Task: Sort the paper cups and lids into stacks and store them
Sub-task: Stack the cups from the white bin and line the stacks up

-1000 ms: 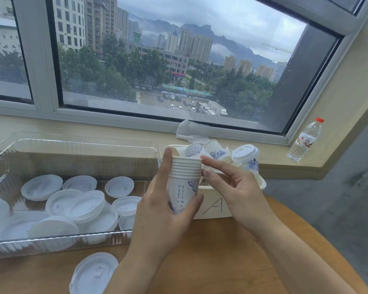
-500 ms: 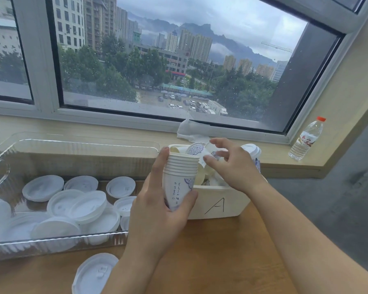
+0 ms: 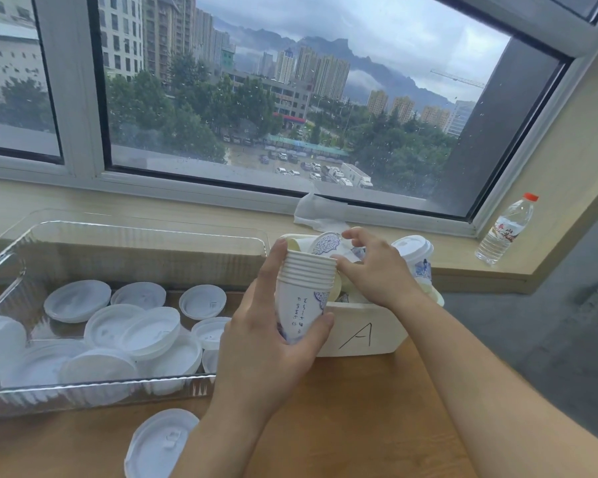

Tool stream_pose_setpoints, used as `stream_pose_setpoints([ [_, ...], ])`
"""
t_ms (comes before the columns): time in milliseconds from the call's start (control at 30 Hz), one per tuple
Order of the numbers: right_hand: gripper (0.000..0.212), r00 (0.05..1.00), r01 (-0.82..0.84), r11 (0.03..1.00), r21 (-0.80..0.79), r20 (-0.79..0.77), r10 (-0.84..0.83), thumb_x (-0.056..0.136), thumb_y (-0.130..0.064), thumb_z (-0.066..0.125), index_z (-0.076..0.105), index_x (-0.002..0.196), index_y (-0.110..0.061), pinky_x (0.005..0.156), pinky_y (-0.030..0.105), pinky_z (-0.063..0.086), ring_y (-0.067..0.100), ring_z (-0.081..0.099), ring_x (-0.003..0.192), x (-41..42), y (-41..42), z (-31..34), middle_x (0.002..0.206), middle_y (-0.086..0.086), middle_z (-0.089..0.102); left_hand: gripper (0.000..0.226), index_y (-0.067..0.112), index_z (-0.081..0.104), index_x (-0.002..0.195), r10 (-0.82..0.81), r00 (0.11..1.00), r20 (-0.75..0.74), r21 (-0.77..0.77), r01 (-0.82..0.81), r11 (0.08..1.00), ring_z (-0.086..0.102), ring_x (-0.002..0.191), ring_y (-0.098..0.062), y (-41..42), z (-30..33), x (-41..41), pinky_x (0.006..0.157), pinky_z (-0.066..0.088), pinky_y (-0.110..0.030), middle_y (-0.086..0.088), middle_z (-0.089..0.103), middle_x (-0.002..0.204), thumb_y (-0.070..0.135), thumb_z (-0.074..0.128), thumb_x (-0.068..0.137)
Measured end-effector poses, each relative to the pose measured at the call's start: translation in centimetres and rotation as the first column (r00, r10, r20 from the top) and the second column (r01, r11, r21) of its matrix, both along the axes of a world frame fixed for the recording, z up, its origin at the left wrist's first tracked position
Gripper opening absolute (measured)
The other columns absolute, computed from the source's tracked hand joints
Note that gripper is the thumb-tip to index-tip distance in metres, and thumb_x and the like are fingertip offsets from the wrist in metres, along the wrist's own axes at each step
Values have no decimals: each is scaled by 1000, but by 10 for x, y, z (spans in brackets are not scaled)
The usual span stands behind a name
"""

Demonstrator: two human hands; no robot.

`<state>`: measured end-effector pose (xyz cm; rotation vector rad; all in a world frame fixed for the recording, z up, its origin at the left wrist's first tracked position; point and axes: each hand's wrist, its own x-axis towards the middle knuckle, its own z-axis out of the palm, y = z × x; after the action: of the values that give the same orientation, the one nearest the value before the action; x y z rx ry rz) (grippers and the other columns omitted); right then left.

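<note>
A wooden table (image 3: 377, 426) stands under a wide window over a rainy city, with a clear tray (image 3: 125, 232) of loose white lids (image 3: 149, 331) at the left and a white box marked A (image 3: 363, 334) beyond the hands. The left hand (image 3: 266, 343) is wrapped round a nested stack of paper cups (image 3: 302, 294), held upright just in front of the box, while the right hand (image 3: 373, 270) reaches into it with fingers curled over a patterned cup (image 3: 325, 243), though whether it has closed on it I cannot tell. Such cups look light, thin-walled and easily crushed, so I would take them gently round the body below the rolled rim.
</note>
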<state>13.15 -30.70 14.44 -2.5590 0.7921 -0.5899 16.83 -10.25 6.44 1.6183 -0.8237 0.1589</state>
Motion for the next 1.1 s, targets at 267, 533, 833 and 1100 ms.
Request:
stream_pose_setpoints([
  [267, 41, 935, -177, 934, 309, 350, 61, 94, -37, 77, 62, 131, -37, 86, 25, 48, 9, 66, 112, -16, 13, 24, 133, -9, 62, 102, 66, 15, 155, -25, 999, 29, 14, 25, 1000, 66, 88, -10, 1, 0, -3, 74, 60, -34, 19, 63, 116, 48, 82, 81],
  [533, 52, 872, -425, 824, 374, 413, 262, 95, -31, 77, 56, 141, -42, 91, 24, 55, 8, 74, 107, -34, 46, 34, 136, -7, 62, 111, 66, 5, 157, -72, 995, 62, 54, 69, 996, 61, 101, 1, -2, 0, -8, 82, 60, -35, 22, 59, 134, 52, 83, 79],
  [833, 63, 847, -490, 802, 342, 402, 347, 100, -17, 68, 46, 152, -45, 87, 15, 55, 8, 75, 107, -43, 53, 34, 139, -3, 62, 111, 65, 6, 157, -78, 994, 82, 55, 73, 996, 63, 98, -1, -4, -1, -8, 77, 61, -38, 22, 60, 128, 50, 84, 79],
  [1100, 51, 852, -478, 797, 370, 416, 318, 101, -19, 66, 56, 147, -39, 86, 8, 51, -1, 71, 111, -46, 52, 26, 135, -10, 67, 108, 64, 5, 158, -83, 996, 32, 4, 83, 997, 66, 104, -7, -4, -2, -5, 80, 61, -41, 23, 57, 137, 56, 76, 76],
])
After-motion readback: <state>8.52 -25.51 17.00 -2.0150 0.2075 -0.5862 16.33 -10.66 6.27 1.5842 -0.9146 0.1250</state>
